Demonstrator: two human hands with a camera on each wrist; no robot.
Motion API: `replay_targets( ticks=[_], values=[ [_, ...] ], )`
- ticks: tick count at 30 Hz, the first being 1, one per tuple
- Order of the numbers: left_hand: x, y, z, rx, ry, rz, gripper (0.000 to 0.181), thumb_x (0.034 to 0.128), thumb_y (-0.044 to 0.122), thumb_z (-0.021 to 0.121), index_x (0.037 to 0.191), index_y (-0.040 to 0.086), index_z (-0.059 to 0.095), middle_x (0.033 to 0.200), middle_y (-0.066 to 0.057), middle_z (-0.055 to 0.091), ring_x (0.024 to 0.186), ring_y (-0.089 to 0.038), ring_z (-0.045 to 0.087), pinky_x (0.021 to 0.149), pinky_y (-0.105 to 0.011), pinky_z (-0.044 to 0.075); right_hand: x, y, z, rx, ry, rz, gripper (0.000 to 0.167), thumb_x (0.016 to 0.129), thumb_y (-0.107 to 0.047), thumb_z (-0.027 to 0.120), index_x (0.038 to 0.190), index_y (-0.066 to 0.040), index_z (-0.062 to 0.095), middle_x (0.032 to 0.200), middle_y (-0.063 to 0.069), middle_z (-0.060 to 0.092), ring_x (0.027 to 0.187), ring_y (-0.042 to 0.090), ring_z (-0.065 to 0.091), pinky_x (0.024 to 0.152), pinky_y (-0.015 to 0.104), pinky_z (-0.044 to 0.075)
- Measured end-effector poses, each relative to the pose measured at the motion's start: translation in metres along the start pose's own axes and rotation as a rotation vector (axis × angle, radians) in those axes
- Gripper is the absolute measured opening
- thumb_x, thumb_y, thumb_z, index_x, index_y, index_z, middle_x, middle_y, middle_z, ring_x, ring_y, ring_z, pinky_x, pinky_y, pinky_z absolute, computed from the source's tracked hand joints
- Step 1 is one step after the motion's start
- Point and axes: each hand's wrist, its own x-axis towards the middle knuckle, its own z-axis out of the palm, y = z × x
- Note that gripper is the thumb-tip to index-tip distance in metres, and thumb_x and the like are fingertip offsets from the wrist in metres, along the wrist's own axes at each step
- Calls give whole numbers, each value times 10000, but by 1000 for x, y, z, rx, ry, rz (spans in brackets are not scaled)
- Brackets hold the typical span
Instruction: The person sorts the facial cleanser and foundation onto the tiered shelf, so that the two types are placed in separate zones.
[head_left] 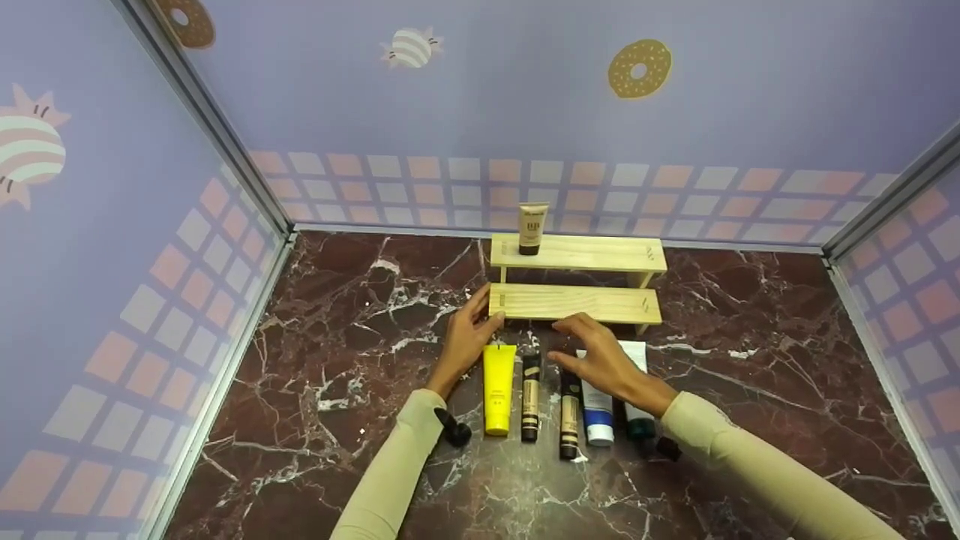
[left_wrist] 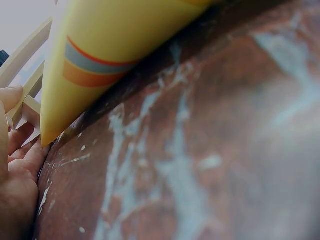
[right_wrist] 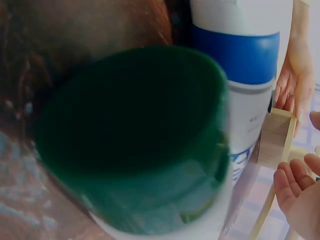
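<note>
A pale two-step wooden rack stands near the back wall. My left hand holds the left end of its lower step, thumb at the front corner and fingers along the side. In the head view my right hand hovers over the tubes in front of the rack, its fingers loosely bent with nothing between them. Below lie a yellow tube, two slim black-and-beige tubes, a white tube with a blue band and a white tube with a dark green cap, partly hidden by my right arm.
A beige BB cream tube stands upright on the rack's upper step, towards its left. Patterned purple panels wall in the back and both sides. Dark red marbled tabletop spreads around the things.
</note>
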Motion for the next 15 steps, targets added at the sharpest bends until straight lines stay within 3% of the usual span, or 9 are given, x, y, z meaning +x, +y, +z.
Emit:
replay_targets(
  ticks=[15],
  values=[
    [0,2,0,-21,-12,-17,701,1096,172,724,1700,25,398,1664,-227,482,1518,-347,523,1169,-432,533,-6,-2,7,-35,-220,27,659,958,-307,886,1464,37,643,1429,210,650,1319,397,629,1170,603,510]
  ],
)
